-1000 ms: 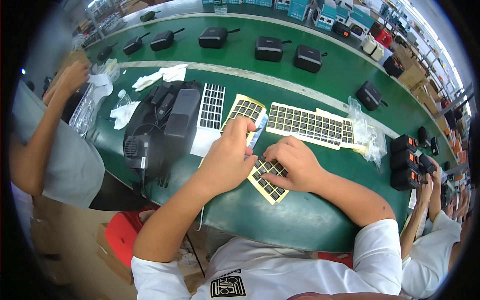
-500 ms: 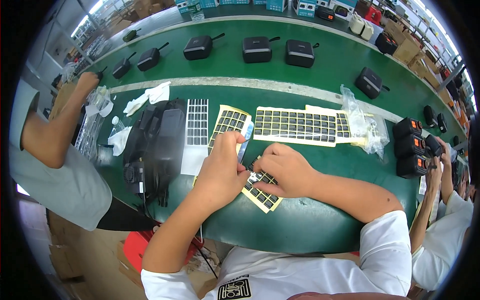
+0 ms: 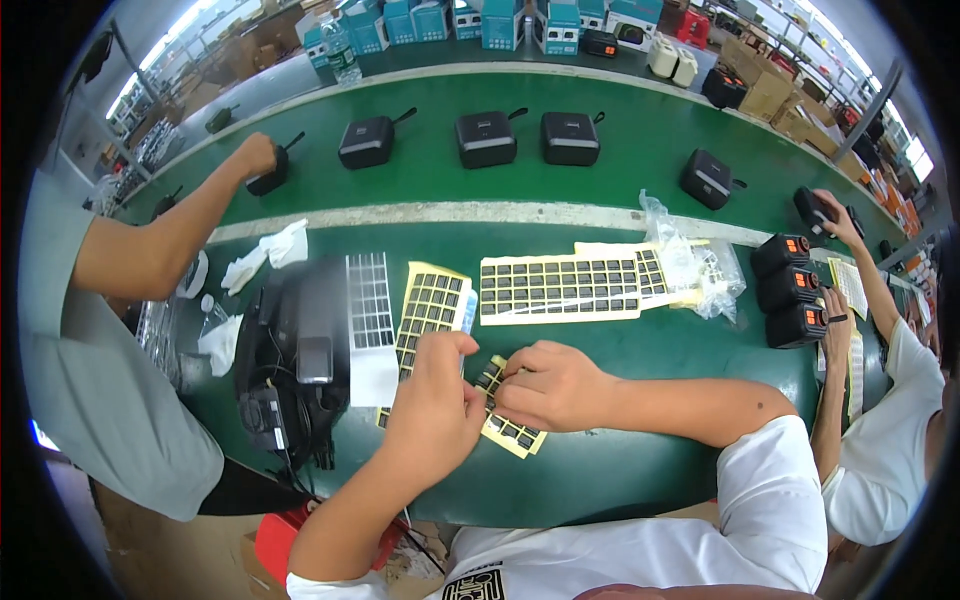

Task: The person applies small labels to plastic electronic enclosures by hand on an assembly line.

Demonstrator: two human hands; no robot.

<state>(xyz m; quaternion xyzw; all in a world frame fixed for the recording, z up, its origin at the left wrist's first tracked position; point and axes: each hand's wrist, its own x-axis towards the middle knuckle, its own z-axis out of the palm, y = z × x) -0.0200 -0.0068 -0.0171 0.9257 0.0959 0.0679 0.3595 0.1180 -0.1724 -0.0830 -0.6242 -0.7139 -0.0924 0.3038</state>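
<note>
A small sheet of black rectangular stickers on yellow backing (image 3: pixel 515 436) lies aslant on the green table in front of me. My right hand (image 3: pixel 560 388) rests over its upper part, fingers bent and pressed together; whatever they pinch is hidden. Just left of it, my left hand (image 3: pixel 435 400) is raised with thumb and fingers closed, and anything between them is too small to make out. Under and behind the left hand is a longer sticker sheet (image 3: pixel 432 300). A wide sheet of the same stickers (image 3: pixel 560 290) lies beyond my hands.
Black clothing or a bag (image 3: pixel 290 360) and a white label sheet (image 3: pixel 370 300) lie left. Plastic wrap (image 3: pixel 715 280) and stacked black devices with orange displays (image 3: pixel 790 295) stand right. Black strapped boxes (image 3: pixel 487 138) line the far belt. Co-workers sit both sides; one's hand (image 3: pixel 258 155) touches a box.
The view has tilted up. My left hand has come slightly nearer to me and apart from the right. The left co-worker's hand moved to another box; the right co-worker now reaches toward the belt.
</note>
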